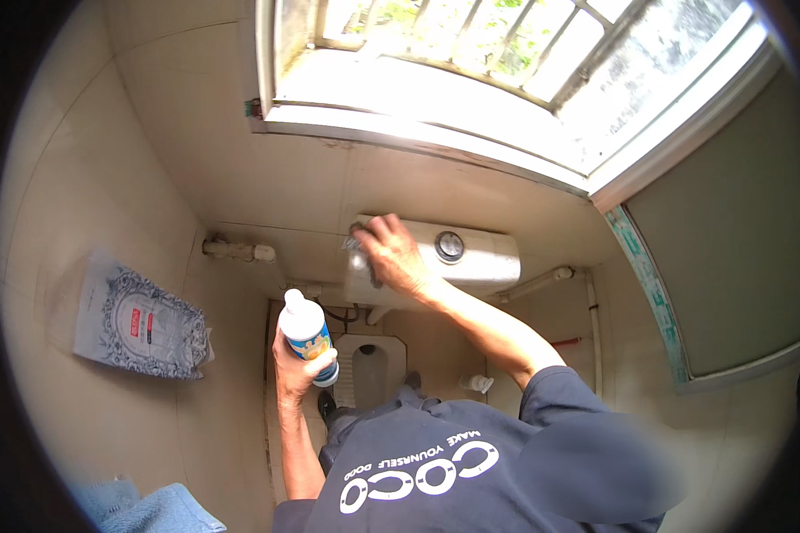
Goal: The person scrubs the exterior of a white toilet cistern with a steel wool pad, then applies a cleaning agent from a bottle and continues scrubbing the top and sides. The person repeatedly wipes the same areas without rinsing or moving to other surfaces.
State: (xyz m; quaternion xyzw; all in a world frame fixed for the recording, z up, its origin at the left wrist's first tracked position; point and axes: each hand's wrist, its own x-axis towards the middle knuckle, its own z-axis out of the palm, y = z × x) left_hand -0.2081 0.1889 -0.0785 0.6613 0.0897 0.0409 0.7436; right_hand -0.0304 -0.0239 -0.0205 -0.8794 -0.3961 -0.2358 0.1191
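My left hand (298, 365) grips a white plastic squeeze bottle (305, 324) with a blue label, its nozzle tilted up. My right hand (393, 256) is at the left end of the white toilet cistern (487, 260), with its fingers bent over a crumpled greyish scrubber or cloth (355, 245). That item is partly hidden and too blurred to name surely. A round flush button (449, 247) sits on the cistern lid, to the right of my right hand. Below the cistern, the squat toilet (373, 366) lies in the floor between my feet.
A tissue pack (143, 326) is on the left wall and a blue towel (173, 510) at the lower left. A capped pipe (239, 251) juts out left of the cistern. Above it is a barred window (440, 133). A white object (476, 383) lies right of the toilet.
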